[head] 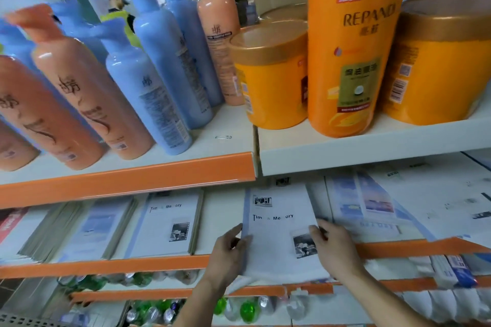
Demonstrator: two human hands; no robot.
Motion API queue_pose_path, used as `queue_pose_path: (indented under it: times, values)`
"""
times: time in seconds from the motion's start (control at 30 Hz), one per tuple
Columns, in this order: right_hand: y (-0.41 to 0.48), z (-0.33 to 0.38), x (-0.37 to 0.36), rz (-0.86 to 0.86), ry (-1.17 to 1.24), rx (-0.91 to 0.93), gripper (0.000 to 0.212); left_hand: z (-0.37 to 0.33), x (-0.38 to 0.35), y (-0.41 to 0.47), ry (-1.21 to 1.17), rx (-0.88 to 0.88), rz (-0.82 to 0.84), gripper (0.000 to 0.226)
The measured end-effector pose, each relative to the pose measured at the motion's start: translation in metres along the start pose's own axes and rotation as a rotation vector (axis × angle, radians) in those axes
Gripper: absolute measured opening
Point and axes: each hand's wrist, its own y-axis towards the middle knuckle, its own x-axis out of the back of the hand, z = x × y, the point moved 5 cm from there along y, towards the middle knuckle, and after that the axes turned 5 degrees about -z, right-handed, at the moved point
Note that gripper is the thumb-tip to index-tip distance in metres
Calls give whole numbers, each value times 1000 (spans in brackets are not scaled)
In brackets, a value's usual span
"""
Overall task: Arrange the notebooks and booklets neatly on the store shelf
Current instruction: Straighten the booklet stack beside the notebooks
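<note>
A white "Time & Memory" notebook stack (279,225) pokes out over the orange front rail of the middle shelf (159,263). My left hand (228,255) grips its left edge and my right hand (336,247) grips its right edge. A matching "Time & Memory" stack (164,225) lies flat to the left, with a blue-cover stack (95,228) and a red-cover stack (13,220) beyond it. Right of my hands, blue-and-white booklets (372,204) lie fanned and askew.
The shelf above carries orange and blue pump bottles (127,82), orange tubs (271,71) and a tall orange REPAND bottle (353,45). Below are green and clear bottles (239,308) and white packs (451,273). A bare gap of shelf (220,220) lies between the two "Time & Memory" stacks.
</note>
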Motion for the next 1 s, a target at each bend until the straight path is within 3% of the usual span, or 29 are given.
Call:
queue_pose_path:
  times: [0.2,0.33,0.5,0.63,0.8,1.0]
  values:
    - [-16,65,-69,-43,141,5,17,16,95,15,-69,-89,-69,23]
    - [-21,95,-120,-57,331,-120,38,25,159,22,-79,-197,-98,32]
    - [-34,132,-177,-103,326,-142,21,50,222,27,-85,-271,-226,38]
    - [-40,157,-207,-15,286,-94,12,62,258,29,-108,-259,-280,36]
    - [-37,177,-233,141,337,-121,24,83,283,44,-81,-222,-295,41]
    - [-35,181,-266,192,400,-183,26,93,304,57,-8,-224,-312,33]
